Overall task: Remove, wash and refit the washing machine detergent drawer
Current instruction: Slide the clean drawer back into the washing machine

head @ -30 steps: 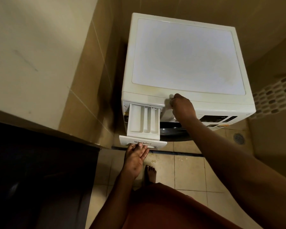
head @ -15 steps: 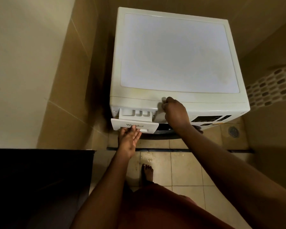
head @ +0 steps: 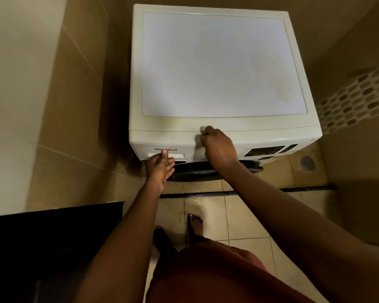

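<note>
Drawer seating: detergent drawer [head: 184,150] sits flush in the front of the washing machine [head: 223,66], at the end nearest the tiled wall [head: 79,127]
Left hand [head: 160,169] is flat, fingers straight and close together, tips pressing the drawer face at its handle recess; right hand [head: 219,149] is curled in a loose fist, bearing on the panel edge just beside the drawer, holding nothing visible. Judgement: refit is at final seating. Press squarely at the face centre, not one corner, with the machine braced, then check the face lies level with the adjoining panel

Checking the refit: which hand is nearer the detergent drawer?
Left. The left hand presses its fingers on the detergent drawer front; the right hand rests curled on the washing machine panel just right of it.
</note>
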